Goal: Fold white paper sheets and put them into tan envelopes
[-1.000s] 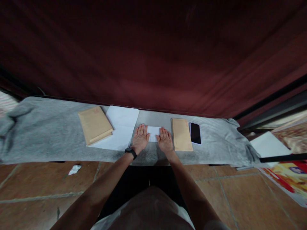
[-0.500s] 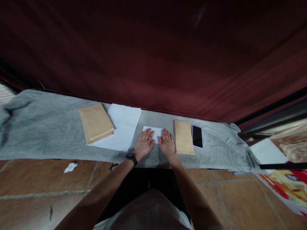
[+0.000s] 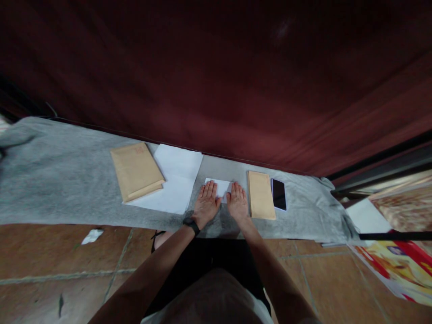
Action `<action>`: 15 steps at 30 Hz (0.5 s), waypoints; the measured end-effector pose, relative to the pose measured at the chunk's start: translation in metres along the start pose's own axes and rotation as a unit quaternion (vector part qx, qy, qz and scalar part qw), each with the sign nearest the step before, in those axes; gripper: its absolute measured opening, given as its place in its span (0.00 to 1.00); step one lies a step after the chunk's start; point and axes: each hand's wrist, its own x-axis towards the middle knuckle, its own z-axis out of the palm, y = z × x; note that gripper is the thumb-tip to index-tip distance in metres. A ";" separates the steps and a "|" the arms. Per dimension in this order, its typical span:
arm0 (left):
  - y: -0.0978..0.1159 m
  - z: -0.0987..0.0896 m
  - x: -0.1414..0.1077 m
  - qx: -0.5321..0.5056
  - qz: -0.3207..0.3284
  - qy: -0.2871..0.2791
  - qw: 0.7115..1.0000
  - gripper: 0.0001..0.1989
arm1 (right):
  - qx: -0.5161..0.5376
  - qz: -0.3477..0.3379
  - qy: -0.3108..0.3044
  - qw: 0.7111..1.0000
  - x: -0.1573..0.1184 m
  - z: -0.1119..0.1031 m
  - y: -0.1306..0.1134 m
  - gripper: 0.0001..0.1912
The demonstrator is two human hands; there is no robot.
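A small folded sheet of white paper (image 3: 223, 189) lies flat on the grey cloth (image 3: 81, 189) in front of me. My left hand (image 3: 207, 201) rests palm down over its left part, fingers stretched out. Over the right part lies my right hand (image 3: 237, 201), also flat with its fingers extended. Both hands partly hide the paper. Just right of my right hand is a stack of brown envelopes (image 3: 262, 195). Larger white sheets (image 3: 177, 180) spread out left of my left hand, partly under more brown envelopes (image 3: 135, 171).
A phone (image 3: 279, 194) lies right of the envelope stack. Behind the cloth rises a dark red surface (image 3: 209, 90). Brown floor tiles (image 3: 40, 252) run along the front, with a white scrap (image 3: 92, 236) on them. A printed red and yellow box (image 3: 398, 267) stands at lower right.
The view has shifted slightly. Both hands stay flat on the small paper, with the left fingers now closer together. The envelopes and phone keep their places on the cloth.
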 end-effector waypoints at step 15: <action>-0.004 0.007 0.001 -0.010 -0.035 0.006 0.999 0.33 | 0.018 -0.036 0.009 0.999 -0.012 0.000 0.004 0.30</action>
